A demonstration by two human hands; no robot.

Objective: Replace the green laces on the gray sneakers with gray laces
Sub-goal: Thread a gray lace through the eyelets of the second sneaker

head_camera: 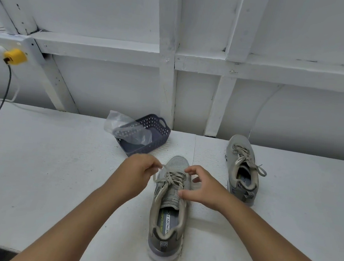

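Two sneakers: both laced, pale laces, hue unclear.
Near sneaker: table centre; left hand fingers pinch its lace; right hand fingers spread, loosely curled over eyelets.
Far sneaker: right, untouched.
Progress: uncertain, probably early.

The near sneaker at lower centre has a matt knitted mesh toe, a smooth padded collar and a slightly glossy rubbery sole. Its flat lace looks like woven cloth. The bench is matt white and faintly grainy. The basket is perforated matt plastic, holding a thin, shiny clear plastic bag.
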